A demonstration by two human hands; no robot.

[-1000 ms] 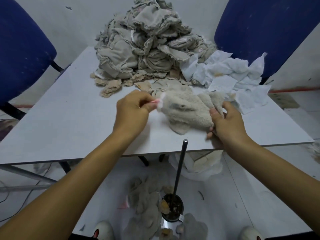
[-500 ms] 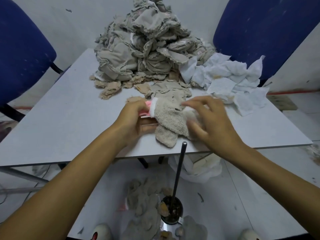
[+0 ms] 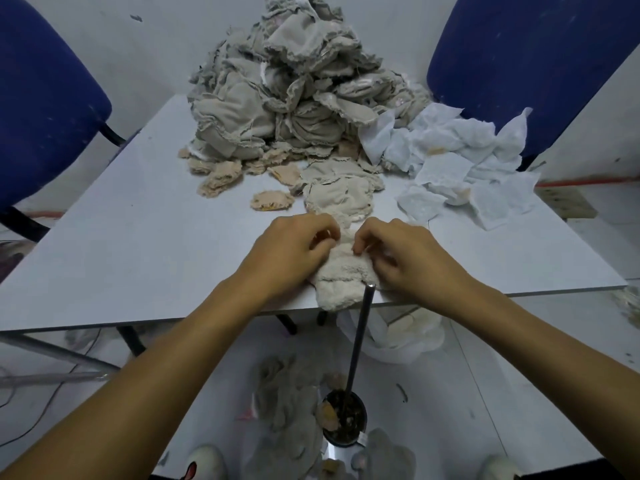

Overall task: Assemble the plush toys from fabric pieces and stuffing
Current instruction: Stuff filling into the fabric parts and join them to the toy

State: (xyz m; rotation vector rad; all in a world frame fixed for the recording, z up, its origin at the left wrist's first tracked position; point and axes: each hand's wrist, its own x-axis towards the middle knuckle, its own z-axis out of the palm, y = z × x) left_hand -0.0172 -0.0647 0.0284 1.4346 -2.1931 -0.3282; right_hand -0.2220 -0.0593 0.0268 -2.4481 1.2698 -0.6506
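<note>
Cream fuzzy plush piece [image 3: 341, 278]: lay at the near edge of the pale grey table [image 3: 138, 244], lower end drooping over that edge. Gripped from both sides: left hand [image 3: 294, 252] with fingers curled onto its left upper part, right hand [image 3: 401, 258] with fingers curled and pinching its right upper part, fingertips of the two hands nearly meeting above it. Just beyond the hands, a flat beige fabric piece [image 3: 337, 197]. Toward the far edge, a tall heap of grey-beige fabric pieces [image 3: 294, 91]; small tan fuzzy pieces [image 3: 221, 178] scattered along its near-left foot. Toward the far right corner, a spread of white fabric squares [image 3: 460, 168]. In front of the near edge, a dark metal rod [image 3: 358, 341], standing in a round dark base [image 3: 344, 422] on the floor, top end overlapping the plush piece in view. On the floor, more grey fabric pieces [image 3: 287, 403]. Blue chairs at the left [image 3: 45, 109] and right [image 3: 519, 57].
</note>
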